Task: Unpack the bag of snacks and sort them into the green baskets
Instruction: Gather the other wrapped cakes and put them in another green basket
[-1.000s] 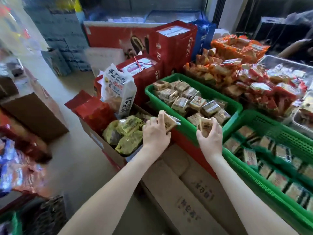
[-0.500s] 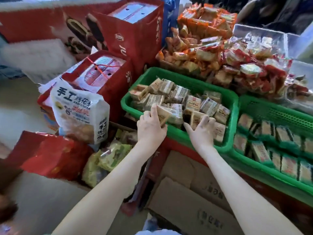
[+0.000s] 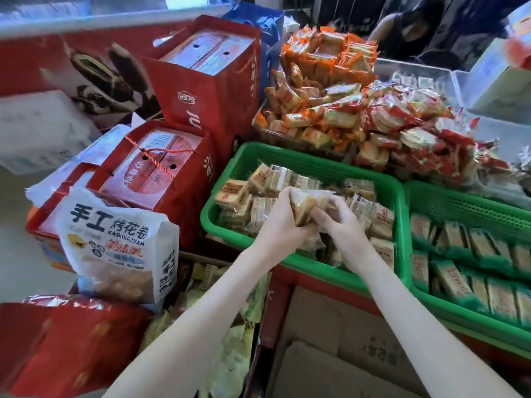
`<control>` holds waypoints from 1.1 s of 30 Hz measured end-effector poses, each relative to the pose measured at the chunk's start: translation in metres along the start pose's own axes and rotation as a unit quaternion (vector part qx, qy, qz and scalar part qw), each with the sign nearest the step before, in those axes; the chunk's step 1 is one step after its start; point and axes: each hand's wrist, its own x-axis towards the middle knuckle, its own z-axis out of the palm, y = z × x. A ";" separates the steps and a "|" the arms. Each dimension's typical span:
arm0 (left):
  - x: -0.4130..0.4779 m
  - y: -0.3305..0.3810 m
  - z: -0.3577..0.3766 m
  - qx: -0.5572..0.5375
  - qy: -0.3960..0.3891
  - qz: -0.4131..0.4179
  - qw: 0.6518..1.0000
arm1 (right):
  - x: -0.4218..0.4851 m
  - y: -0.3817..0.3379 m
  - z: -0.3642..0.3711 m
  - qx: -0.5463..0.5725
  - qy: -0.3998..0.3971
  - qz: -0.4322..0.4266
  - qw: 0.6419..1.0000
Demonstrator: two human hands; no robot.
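Observation:
A green basket [image 3: 301,159] in the middle holds several tan wrapped snack packets [image 3: 232,193]. My left hand [image 3: 280,222] and my right hand [image 3: 342,222] meet above the basket's near half. Both grip the same small bunch of clear-wrapped tan snacks [image 3: 306,203], fingers curled round it. A second green basket [image 3: 465,202] to the right holds rows of green-edged packets [image 3: 459,274]. Below my left arm, yellow-green snack bags [image 3: 244,320] lie in an open carton.
A white bag with dark lettering [image 3: 115,245] stands left of the basket, red gift boxes [image 3: 161,168] behind it. Piles of orange [image 3: 319,90] and red-and-white packets [image 3: 416,139] fill clear bins at the back. Flattened cardboard [image 3: 339,346] lies below. A person in dark clothes [image 3: 408,33] is at the far right.
Both hands have come together over the middle basket and now grip one bunch of snacks between them. Before, each hand held its own packet apart. The view has dropped closer.

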 end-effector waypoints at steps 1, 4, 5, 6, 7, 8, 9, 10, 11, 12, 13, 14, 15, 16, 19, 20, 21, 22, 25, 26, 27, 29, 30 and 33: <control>0.005 0.001 -0.004 0.002 -0.012 0.002 1.000 | 0.007 0.001 -0.001 0.024 -0.002 0.007 1.000; 0.020 0.004 -0.019 0.012 -0.068 -0.003 0.998 | 0.025 0.005 -0.002 0.092 -0.023 0.053 0.994; 0.025 0.005 -0.025 0.016 -0.085 -0.015 0.996 | 0.032 0.007 -0.003 0.096 -0.018 0.063 0.993; 0.031 0.005 -0.031 0.030 -0.088 -0.030 0.995 | 0.038 0.008 -0.002 0.096 -0.002 0.072 0.993; 0.038 0.005 -0.038 0.047 -0.071 -0.037 0.996 | 0.046 0.009 -0.003 0.094 0.025 0.080 0.992; 0.048 0.003 -0.044 0.076 -0.036 -0.041 0.996 | 0.055 0.008 -0.004 0.089 0.058 0.088 0.990; 0.059 0.001 -0.051 0.117 0.013 -0.042 0.992 | 0.063 0.008 -0.007 0.080 0.092 0.093 0.988; 0.072 -0.002 -0.057 0.171 0.064 -0.048 0.982 | 0.071 0.006 -0.010 0.060 0.121 0.089 0.987; 0.084 -0.004 -0.063 0.232 0.107 -0.055 0.965 | 0.078 0.003 -0.015 0.015 0.145 0.076 0.986; 0.095 -0.006 -0.068 0.294 0.141 -0.064 0.943 | 0.084 0.000 -0.020 -0.057 0.159 0.060 0.984; 0.106 -0.007 -0.072 0.341 0.164 -0.070 0.923 | 0.089 -0.001 -0.026 -0.131 0.159 0.046 0.978; 0.117 -0.010 -0.074 0.365 0.166 -0.077 0.913 | 0.093 -0.001 -0.030 -0.186 0.148 0.040 0.971; 0.125 -0.013 -0.074 0.375 0.150 -0.081 0.911 | 0.096 -0.002 -0.034 -0.213 0.131 0.043 0.967; 0.132 -0.019 -0.071 0.380 0.119 -0.087 0.913 | 0.097 -0.004 -0.035 -0.220 0.112 0.049 0.968; 0.139 -0.041 -0.058 0.438 0.017 -0.108 0.892 | 0.098 -0.001 -0.036 -0.244 0.059 0.054 0.966; 0.138 -0.046 -0.057 0.461 0.007 -0.106 0.881 | 0.097 0.002 -0.035 -0.274 0.050 0.056 0.959; 0.137 -0.048 -0.056 0.478 0.006 -0.103 0.872 | 0.097 0.006 -0.035 -0.324 0.047 0.062 0.943; 0.137 -0.049 -0.057 0.488 0.010 -0.097 0.868 | 0.097 0.012 -0.036 -0.393 0.054 0.067 0.916; 0.128 -0.046 -0.053 0.484 0.047 -0.072 0.871 | 0.093 0.027 -0.036 -0.492 0.095 0.066 0.863; 0.121 -0.044 -0.048 0.474 0.070 -0.057 0.876 | 0.091 0.029 -0.035 -0.491 0.093 0.059 0.864; 0.114 -0.044 -0.041 0.466 0.091 -0.042 0.879 | 0.089 0.031 -0.036 -0.492 0.083 0.050 0.865; 0.096 -0.045 -0.024 0.463 0.119 -0.009 0.878 | 0.085 0.032 -0.037 -0.501 0.068 0.027 0.862; 0.088 -0.047 -0.015 0.459 0.132 0.008 0.879 | 0.083 0.032 -0.038 -0.504 0.070 0.005 0.861; 0.068 -0.049 0.007 0.437 0.175 0.050 0.881 | 0.071 0.034 -0.040 -0.496 0.098 -0.079 0.859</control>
